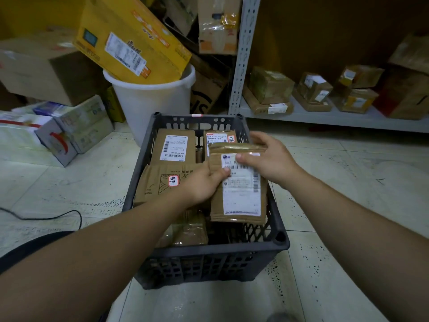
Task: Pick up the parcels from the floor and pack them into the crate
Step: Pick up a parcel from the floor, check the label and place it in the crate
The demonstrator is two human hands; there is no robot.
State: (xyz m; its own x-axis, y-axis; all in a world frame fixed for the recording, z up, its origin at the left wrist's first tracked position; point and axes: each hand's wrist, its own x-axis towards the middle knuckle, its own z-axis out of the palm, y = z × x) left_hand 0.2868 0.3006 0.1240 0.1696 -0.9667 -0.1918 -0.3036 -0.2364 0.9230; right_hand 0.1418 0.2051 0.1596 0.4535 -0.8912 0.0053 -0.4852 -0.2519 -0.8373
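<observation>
A dark plastic crate point(279, 238) stands on the tiled floor in front of me. Over its right side I hold a brown cardboard parcel point(240, 201) with a white shipping label. My left hand point(204, 182) grips its left edge and my right hand point(269, 159) grips its top right. Inside the crate lie a labelled brown parcel point(174, 147) at the back left, a printed flat carton point(157, 182) at the left, another parcel point(218, 137) at the back right, and a taped one point(188, 233) near the front.
A white bucket point(151, 98) holding a yellow box point(130, 38) stands behind the crate. Stacked boxes point(58, 131) lie at the left. A metal shelf point(325, 117) with several parcels runs along the right. A black cable point(46, 217) crosses the floor at left.
</observation>
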